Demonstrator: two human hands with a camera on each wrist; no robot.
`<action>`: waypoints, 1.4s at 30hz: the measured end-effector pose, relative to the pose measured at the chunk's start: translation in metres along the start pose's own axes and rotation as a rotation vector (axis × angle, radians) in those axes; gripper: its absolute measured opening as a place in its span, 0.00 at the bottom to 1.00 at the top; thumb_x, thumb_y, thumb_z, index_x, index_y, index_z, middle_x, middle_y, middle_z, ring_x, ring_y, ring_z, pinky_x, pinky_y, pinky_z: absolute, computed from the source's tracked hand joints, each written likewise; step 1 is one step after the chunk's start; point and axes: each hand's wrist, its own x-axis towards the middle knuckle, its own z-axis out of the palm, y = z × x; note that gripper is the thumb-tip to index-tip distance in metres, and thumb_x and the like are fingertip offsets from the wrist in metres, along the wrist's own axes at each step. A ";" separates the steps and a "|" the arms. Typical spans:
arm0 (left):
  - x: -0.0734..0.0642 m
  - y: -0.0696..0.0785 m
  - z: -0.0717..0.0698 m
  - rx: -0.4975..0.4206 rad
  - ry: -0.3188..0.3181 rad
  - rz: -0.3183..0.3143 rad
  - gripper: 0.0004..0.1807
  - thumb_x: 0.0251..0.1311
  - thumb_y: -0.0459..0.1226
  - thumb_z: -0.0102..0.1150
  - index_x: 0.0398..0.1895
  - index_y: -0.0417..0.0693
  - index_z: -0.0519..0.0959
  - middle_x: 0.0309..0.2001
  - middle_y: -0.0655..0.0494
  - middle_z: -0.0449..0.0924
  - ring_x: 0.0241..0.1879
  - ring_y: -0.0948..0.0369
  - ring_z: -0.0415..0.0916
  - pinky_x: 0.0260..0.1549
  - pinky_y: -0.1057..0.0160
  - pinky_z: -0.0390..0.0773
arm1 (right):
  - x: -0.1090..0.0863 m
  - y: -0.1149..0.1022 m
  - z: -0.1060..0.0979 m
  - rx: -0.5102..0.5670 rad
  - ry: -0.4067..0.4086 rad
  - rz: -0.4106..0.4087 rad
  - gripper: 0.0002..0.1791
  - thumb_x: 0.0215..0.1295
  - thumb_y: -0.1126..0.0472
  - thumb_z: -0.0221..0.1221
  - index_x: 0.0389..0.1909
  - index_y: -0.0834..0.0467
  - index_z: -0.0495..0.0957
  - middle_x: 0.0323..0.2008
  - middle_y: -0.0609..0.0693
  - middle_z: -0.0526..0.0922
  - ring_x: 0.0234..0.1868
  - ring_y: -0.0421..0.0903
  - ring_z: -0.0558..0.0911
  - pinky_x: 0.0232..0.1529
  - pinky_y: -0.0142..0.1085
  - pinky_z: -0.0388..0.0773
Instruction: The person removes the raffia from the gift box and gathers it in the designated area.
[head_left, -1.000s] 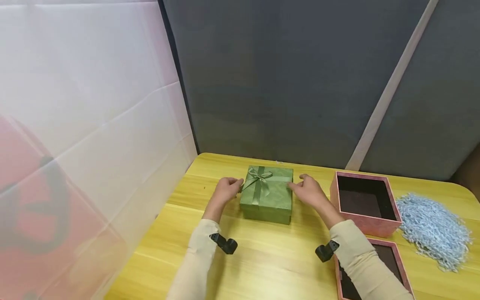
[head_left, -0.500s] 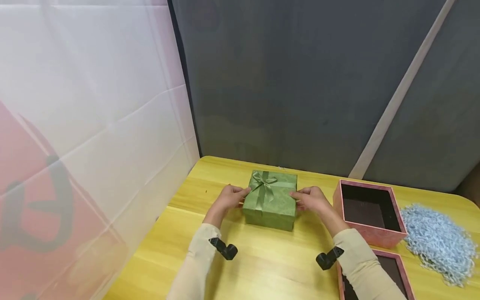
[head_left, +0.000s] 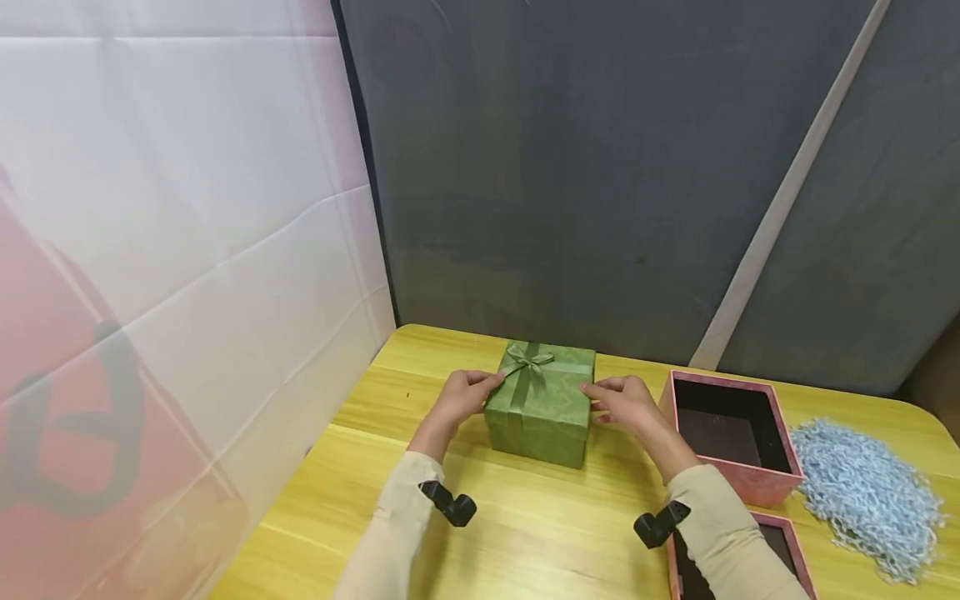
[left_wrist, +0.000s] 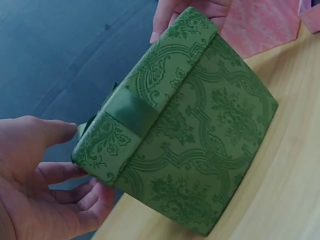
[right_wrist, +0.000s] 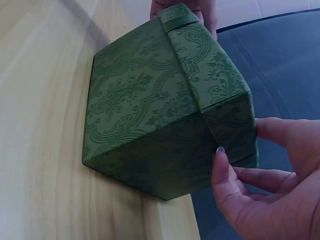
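A green patterned gift box [head_left: 536, 446] stands on the table with its lid [head_left: 557, 400] on top. The lid carries a satin ribbon and a bow [head_left: 529, 360] near its far left corner. My left hand [head_left: 465, 396] holds the lid's left side, with thumb and fingers at its edge. On the opposite side, my right hand [head_left: 624, 402] grips the lid, one fingertip at its lower rim in the right wrist view. Patterned walls of the box body [left_wrist: 200, 130] show below the lid in both wrist views. The box's inside is hidden.
To the right, an open pink box [head_left: 750, 479] with a dark interior stands near a pile of light blue shredded paper [head_left: 870, 496]. A pink-rimmed, dark-lined piece [head_left: 795, 546] lies in front, partly behind my right sleeve. A grey partition rises behind the table [head_left: 510, 533].
Both hands have closed in from beside the green box and now hold its lid. Over the last half second the lid seems slightly raised against the box body. The head view has shifted slightly.
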 end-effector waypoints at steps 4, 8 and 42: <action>0.003 0.009 0.000 -0.016 0.011 0.039 0.23 0.75 0.45 0.58 0.59 0.33 0.82 0.59 0.40 0.81 0.54 0.50 0.81 0.54 0.50 0.81 | 0.001 -0.003 -0.006 -0.005 0.027 -0.030 0.32 0.75 0.52 0.61 0.67 0.74 0.71 0.66 0.70 0.75 0.57 0.59 0.84 0.52 0.47 0.84; -0.001 0.019 -0.002 -0.025 0.038 0.115 0.24 0.74 0.45 0.60 0.62 0.36 0.81 0.59 0.41 0.82 0.56 0.50 0.81 0.55 0.50 0.80 | -0.003 -0.010 -0.013 0.051 0.038 -0.059 0.35 0.74 0.50 0.61 0.70 0.72 0.69 0.65 0.68 0.76 0.53 0.53 0.85 0.51 0.43 0.84; -0.095 -0.080 -0.008 1.223 -0.266 1.280 0.12 0.54 0.40 0.71 0.22 0.66 0.77 0.26 0.71 0.71 0.33 0.68 0.70 0.41 0.67 0.68 | -0.093 0.108 0.029 -0.974 -0.122 -1.247 0.15 0.52 0.71 0.67 0.30 0.47 0.77 0.31 0.39 0.66 0.33 0.37 0.66 0.39 0.35 0.73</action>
